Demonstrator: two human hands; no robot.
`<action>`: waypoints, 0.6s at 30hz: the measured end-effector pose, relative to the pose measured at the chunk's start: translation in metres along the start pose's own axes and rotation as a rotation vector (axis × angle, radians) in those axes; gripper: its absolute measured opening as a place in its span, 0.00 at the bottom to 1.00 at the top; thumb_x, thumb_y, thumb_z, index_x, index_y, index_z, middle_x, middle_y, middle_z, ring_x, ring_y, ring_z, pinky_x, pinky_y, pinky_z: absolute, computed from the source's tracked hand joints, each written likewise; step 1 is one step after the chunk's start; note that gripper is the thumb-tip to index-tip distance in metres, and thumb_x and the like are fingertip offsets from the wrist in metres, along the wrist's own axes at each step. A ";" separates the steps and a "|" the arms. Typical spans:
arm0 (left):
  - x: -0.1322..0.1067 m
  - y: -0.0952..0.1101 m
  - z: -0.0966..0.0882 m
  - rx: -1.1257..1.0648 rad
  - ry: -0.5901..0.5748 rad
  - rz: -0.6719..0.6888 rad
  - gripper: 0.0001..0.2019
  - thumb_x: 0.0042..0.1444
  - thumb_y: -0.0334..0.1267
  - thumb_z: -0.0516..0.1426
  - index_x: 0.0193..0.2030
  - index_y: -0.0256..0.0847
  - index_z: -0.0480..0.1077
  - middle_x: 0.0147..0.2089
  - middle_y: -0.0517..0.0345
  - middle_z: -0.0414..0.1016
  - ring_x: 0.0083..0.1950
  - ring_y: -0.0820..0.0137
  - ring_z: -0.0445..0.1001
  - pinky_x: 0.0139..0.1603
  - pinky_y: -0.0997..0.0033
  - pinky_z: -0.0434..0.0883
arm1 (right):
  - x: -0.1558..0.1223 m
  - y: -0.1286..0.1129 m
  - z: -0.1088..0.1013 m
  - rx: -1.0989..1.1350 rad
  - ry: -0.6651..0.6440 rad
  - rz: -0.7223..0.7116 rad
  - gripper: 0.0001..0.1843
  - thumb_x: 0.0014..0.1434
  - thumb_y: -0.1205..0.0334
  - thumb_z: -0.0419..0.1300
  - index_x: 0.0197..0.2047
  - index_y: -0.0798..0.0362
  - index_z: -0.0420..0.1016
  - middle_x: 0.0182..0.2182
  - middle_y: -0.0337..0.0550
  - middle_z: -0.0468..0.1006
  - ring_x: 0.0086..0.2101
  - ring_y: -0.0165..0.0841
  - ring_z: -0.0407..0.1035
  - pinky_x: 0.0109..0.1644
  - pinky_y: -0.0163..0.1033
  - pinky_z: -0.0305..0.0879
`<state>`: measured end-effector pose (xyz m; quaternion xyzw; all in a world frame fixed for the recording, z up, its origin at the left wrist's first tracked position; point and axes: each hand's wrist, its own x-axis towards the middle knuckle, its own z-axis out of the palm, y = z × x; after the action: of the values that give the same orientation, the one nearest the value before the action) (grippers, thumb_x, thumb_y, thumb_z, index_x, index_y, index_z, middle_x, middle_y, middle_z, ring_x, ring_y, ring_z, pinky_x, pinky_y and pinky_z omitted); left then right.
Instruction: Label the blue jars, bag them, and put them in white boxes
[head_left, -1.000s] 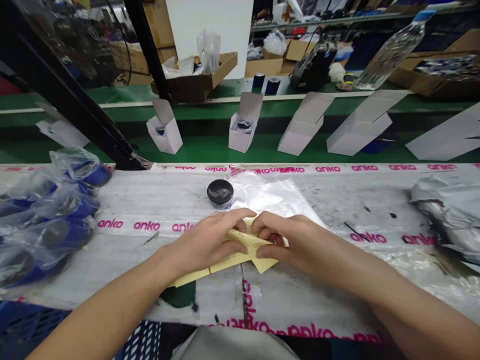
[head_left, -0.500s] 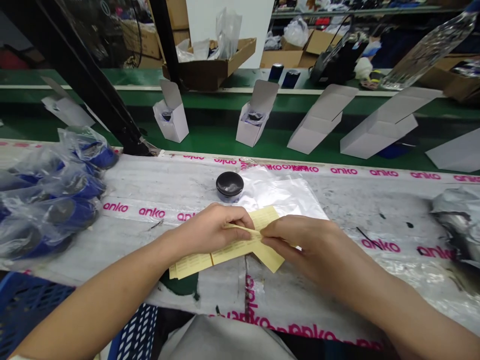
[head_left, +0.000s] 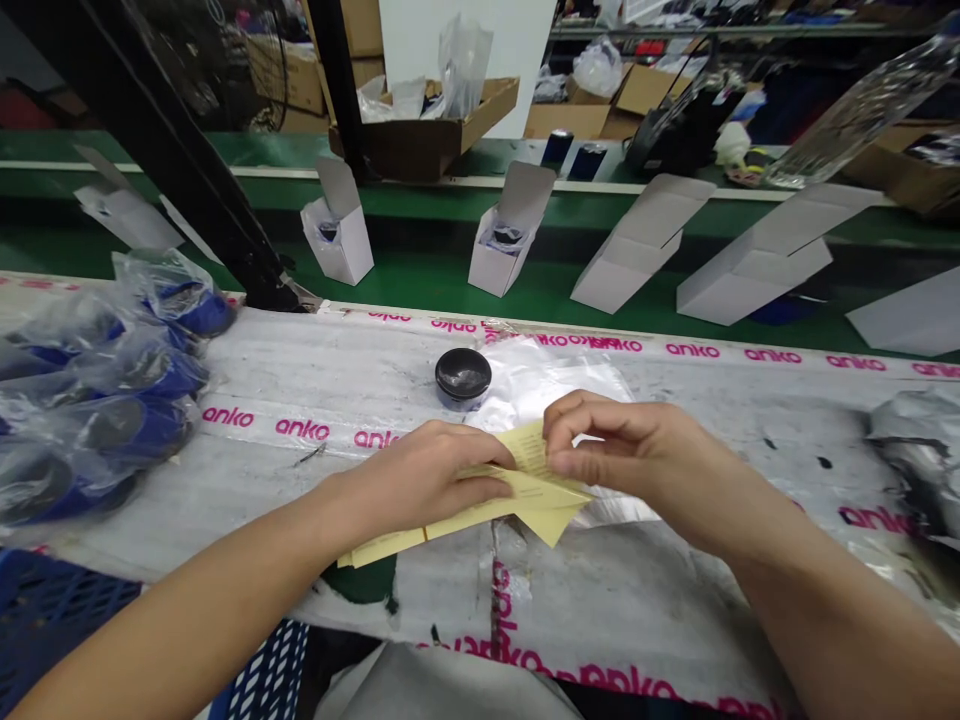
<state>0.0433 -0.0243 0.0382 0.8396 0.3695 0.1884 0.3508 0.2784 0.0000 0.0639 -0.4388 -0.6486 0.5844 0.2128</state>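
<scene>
A yellow printed paper sheet (head_left: 525, 490) lies folded on the wrapped bench in front of me. My left hand (head_left: 420, 480) presses down on its left part, fingers closed over the fold. My right hand (head_left: 622, 450) pinches the sheet's upper right flap and lifts it slightly. Just beyond the hands stands a small dark round jar (head_left: 463, 376), and beside it lies a clear plastic bag (head_left: 555, 380), partly under the paper.
Bagged blue items (head_left: 97, 390) pile up at the left. White open cartons (head_left: 341, 230) stand on the green conveyor (head_left: 420, 280) beyond the bench. A grey plastic bundle (head_left: 911, 450) lies at the right. A black post (head_left: 172, 150) rises at the left.
My right hand has risen from flat on the sheet and now pinches up its right flap. The left hand stays pressed on the fold. The view has shifted slightly.
</scene>
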 end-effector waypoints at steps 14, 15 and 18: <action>0.012 -0.049 -0.011 -0.148 0.472 -0.151 0.26 0.50 0.36 0.70 0.55 0.45 0.69 0.60 0.50 0.74 0.62 0.56 0.72 0.62 0.50 0.70 | 0.019 -0.017 0.008 0.492 -0.035 0.267 0.19 0.50 0.52 0.75 0.42 0.53 0.82 0.19 0.33 0.65 0.21 0.24 0.54 0.23 0.33 0.47; 0.011 -0.048 -0.008 -0.190 0.486 -0.145 0.26 0.50 0.36 0.71 0.55 0.46 0.68 0.60 0.50 0.74 0.61 0.56 0.73 0.60 0.52 0.72 | 0.019 -0.019 0.011 0.525 -0.085 0.285 0.20 0.51 0.52 0.75 0.44 0.53 0.82 0.18 0.32 0.64 0.20 0.23 0.52 0.23 0.32 0.46; 0.011 -0.045 -0.002 -0.242 0.506 -0.147 0.27 0.49 0.37 0.72 0.54 0.47 0.68 0.58 0.52 0.76 0.59 0.57 0.75 0.57 0.55 0.73 | 0.018 -0.018 0.020 0.591 -0.143 0.311 0.21 0.52 0.53 0.74 0.47 0.54 0.81 0.17 0.32 0.64 0.19 0.23 0.51 0.22 0.31 0.44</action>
<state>0.0273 0.0061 0.0077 0.6889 0.4799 0.4085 0.3581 0.2474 0.0041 0.0726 -0.4098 -0.3898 0.8019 0.1927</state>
